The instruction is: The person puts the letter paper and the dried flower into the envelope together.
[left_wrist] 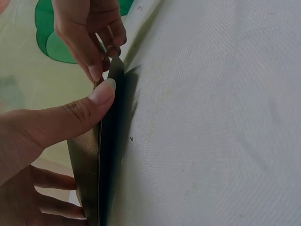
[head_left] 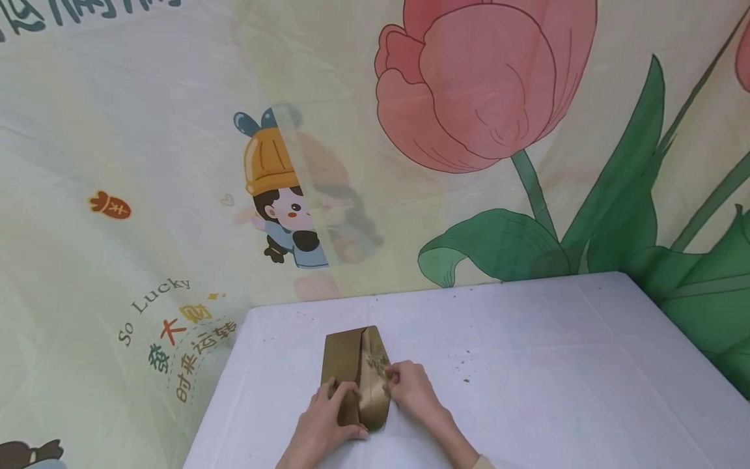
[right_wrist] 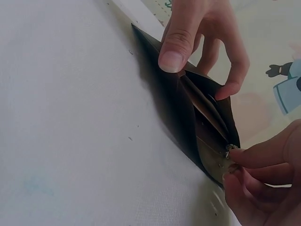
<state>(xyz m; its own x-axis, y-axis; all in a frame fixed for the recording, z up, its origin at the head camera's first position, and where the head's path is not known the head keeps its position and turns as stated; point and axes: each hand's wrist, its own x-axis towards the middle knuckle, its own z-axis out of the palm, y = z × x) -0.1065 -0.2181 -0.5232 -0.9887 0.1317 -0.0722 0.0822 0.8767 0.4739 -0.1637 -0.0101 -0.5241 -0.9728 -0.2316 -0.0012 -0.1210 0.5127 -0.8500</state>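
A gold-brown paper envelope (head_left: 342,355) lies on the white-covered table, its flap side (head_left: 373,391) facing right. Its mouth gapes in the right wrist view, showing the dark inside of the envelope (right_wrist: 207,110). My left hand (head_left: 325,417) grips the near left part, thumb (left_wrist: 89,106) on the near edge and fingers spread over the paper. At the flap, my right hand (head_left: 413,391) pinches small dried crumbs (right_wrist: 231,151) between thumb and fingertips; their exact kind is unclear. More greenish-brown crumbs (head_left: 377,362) lie on the flap.
Loose dark crumbs (head_left: 466,380) are scattered on the white tablecloth (head_left: 556,384), mostly right of the envelope. Behind the table hangs a printed cloth backdrop (head_left: 363,130) with a tulip and a cartoon figure, meeting the table's far edge.
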